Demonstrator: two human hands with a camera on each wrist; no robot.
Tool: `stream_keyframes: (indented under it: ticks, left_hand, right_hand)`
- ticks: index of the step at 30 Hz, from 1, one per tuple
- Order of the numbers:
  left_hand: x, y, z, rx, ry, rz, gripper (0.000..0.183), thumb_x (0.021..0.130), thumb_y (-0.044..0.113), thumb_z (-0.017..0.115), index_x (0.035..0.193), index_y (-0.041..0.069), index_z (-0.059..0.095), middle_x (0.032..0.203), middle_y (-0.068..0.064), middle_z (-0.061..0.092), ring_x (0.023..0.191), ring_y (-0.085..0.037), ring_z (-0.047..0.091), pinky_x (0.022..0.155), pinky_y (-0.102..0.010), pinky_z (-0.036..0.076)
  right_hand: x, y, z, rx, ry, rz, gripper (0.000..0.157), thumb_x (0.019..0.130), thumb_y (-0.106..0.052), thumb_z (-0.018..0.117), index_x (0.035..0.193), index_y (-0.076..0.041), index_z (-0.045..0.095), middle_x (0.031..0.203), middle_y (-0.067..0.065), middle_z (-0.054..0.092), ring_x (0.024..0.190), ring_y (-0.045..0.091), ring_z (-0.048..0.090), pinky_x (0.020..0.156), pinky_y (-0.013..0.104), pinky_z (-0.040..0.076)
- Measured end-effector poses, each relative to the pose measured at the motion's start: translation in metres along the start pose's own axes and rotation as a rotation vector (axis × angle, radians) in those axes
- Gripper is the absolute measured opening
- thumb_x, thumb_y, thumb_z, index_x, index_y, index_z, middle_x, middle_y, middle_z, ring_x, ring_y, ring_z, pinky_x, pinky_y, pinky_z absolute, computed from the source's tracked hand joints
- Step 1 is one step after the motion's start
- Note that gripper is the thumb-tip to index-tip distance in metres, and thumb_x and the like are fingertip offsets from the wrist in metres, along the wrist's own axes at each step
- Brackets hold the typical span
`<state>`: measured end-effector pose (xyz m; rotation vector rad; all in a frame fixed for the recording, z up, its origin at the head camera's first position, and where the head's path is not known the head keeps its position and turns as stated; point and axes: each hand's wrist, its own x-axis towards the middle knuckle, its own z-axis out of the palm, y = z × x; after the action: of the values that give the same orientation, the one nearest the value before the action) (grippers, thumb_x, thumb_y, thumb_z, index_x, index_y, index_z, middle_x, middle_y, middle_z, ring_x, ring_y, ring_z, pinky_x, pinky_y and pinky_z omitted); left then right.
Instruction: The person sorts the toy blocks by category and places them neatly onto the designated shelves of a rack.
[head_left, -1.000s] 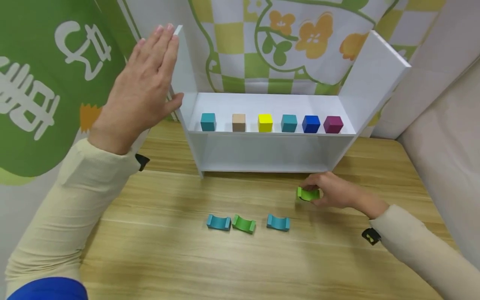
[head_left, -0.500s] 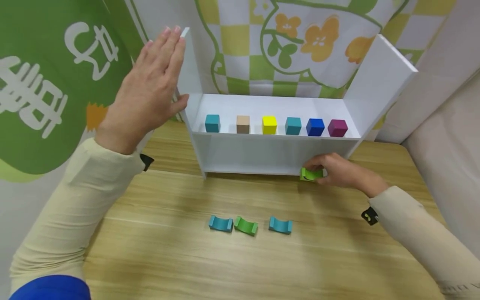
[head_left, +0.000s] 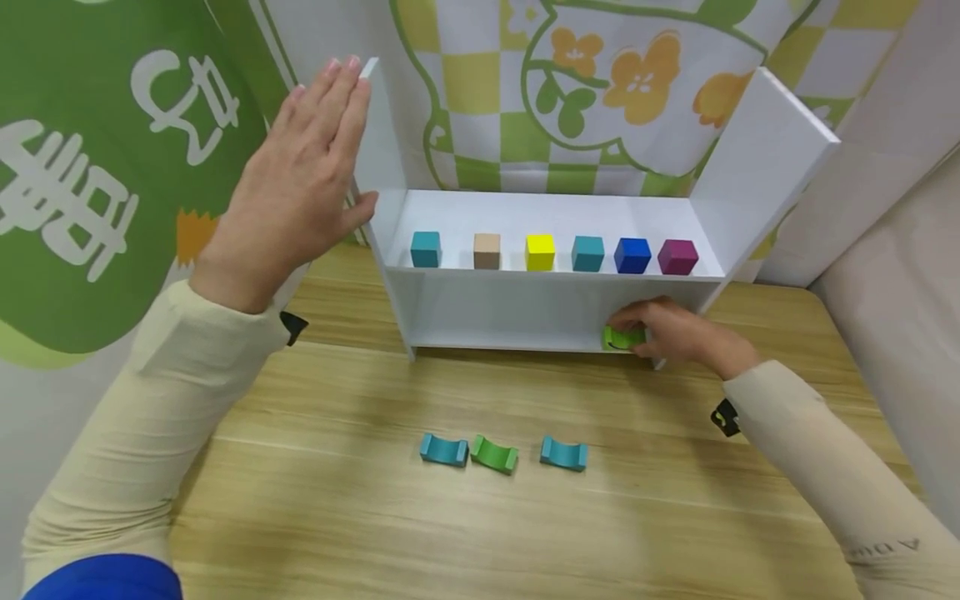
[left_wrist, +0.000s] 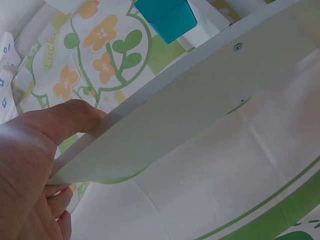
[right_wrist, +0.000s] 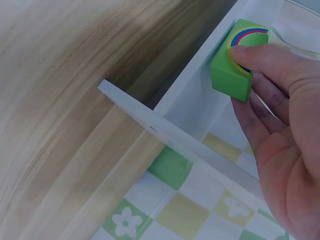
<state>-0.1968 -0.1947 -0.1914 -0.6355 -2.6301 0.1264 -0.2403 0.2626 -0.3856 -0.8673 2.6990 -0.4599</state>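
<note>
A light green arch block [head_left: 624, 337] with a rainbow stripe is pinched between the thumb and fingers of my right hand [head_left: 670, 331]. That hand reaches into the lower right of the white shelf [head_left: 495, 312], and the right wrist view has the green block [right_wrist: 232, 75] over the lower board. My left hand [head_left: 292, 183] grips the shelf's left side panel, its thumb [left_wrist: 75, 117] on one face and the fingers behind the other. On the table lie two blue arch blocks [head_left: 444, 450] and a green arch block [head_left: 494, 455].
Along the upper board stand several cubes: a teal cube [head_left: 426, 250], a tan cube [head_left: 487, 252], a yellow cube [head_left: 540, 252], another teal cube [head_left: 587, 254], a blue cube [head_left: 633, 256] and a purple cube [head_left: 678, 257]. A patterned curtain [head_left: 480, 83] hangs behind the shelf.
My right hand has carried the green arch block from above the table forward into the shelf's lower level. The left hand has stayed at the side panel, while the head view shifted slightly.
</note>
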Motion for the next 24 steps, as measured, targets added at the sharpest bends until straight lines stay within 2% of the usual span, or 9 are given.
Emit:
stream_keyframes:
  ticks: [7, 16, 24]
  left_hand:
    - [0.0005, 0.0015, -0.0004, -0.004, -0.008, -0.012, 0.103, 0.098, 0.023, 0.073, 0.168, -0.003, 0.002, 0.179, -0.015, -0.004, 0.167, -0.034, 0.000, 0.138, -0.049, 0.001]
    - [0.0006, 0.0027, 0.0002, 0.005, -0.002, -0.007, 0.102, 0.099, 0.022, 0.073, 0.168, -0.003, 0.002, 0.179, -0.016, -0.004, 0.167, -0.035, 0.001, 0.137, -0.049, 0.001]
    - [0.0005, 0.0029, 0.0008, 0.001, 0.007, -0.003, 0.102, 0.098, 0.021, 0.074, 0.168, -0.004, 0.003, 0.179, -0.017, -0.002, 0.167, -0.036, 0.002, 0.137, -0.050, 0.002]
  right_hand:
    - [0.0023, 0.0019, 0.0001, -0.030, -0.008, 0.009, 0.045, 0.089, 0.001, 0.080, 0.133, -0.003, 0.071, 0.134, 0.018, 0.073, 0.127, 0.038, 0.069, 0.109, 0.057, 0.056]
    - [0.0047, 0.0019, 0.0010, -0.073, -0.011, 0.014, 0.044, 0.090, 0.000, 0.080, 0.133, -0.003, 0.071, 0.131, 0.017, 0.074, 0.121, 0.036, 0.072, 0.107, 0.056, 0.058]
    - [0.0066, 0.0008, 0.0018, -0.099, -0.031, 0.023, 0.046, 0.091, 0.000, 0.079, 0.136, -0.004, 0.070, 0.134, 0.017, 0.073, 0.124, 0.036, 0.070, 0.109, 0.056, 0.057]
